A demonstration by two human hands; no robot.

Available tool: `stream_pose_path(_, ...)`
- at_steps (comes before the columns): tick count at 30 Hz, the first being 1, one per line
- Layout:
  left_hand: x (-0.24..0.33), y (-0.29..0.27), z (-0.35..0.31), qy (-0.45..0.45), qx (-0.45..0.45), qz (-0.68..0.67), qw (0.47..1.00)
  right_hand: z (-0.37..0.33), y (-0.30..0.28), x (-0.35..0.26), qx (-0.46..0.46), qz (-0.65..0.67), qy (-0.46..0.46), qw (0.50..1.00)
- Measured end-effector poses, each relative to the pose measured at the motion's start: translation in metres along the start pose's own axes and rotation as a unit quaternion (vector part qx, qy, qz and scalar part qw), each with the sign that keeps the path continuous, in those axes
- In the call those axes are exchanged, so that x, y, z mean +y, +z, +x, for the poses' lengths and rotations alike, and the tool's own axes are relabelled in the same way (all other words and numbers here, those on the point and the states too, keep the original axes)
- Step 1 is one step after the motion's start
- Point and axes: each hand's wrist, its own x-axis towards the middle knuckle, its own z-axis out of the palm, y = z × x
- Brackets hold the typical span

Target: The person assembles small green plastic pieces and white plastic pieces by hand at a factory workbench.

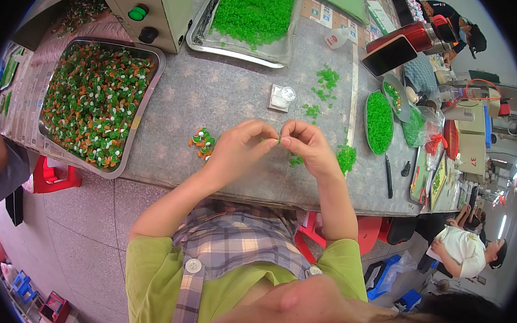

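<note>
My left hand and my right hand meet above the near part of the table, fingertips pinched together. Whatever is between them is too small and hidden to name; a hint of green shows there. Beside my left wrist lies a small cluster of green, orange and white pieces. Loose bright green pieces lie next to my right hand, some partly hidden under it. Beyond my hands stands a small white block with a clear round top. More green pieces are scattered farther off.
A metal tray of green, orange and white pieces sits at left. Another tray of green pieces stands at the back, near a machine with buttons. At right are a green-filled dish, a phone and a black pen-like tool.
</note>
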Motion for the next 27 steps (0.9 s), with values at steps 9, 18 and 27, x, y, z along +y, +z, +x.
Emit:
stream_pose_path(9, -0.002, -0.016, 0.006, -0.118, 0.047, -0.311, 0.942, 0.034, -0.028, 0.012, 0.164, 0.235, -0.004, 0.958)
stream_pose_path(18, 0.000, -0.024, 0.004, -0.160, 0.043, -0.409, 0.897, 0.040, -0.026, 0.014, 0.177, 0.262, 0.006, 0.949)
stream_pose_path(27, -0.003, -0.024, 0.004, -0.155, 0.027, -0.426, 0.891, 0.039, -0.024, 0.013, 0.188, 0.247, 0.001, 0.951)
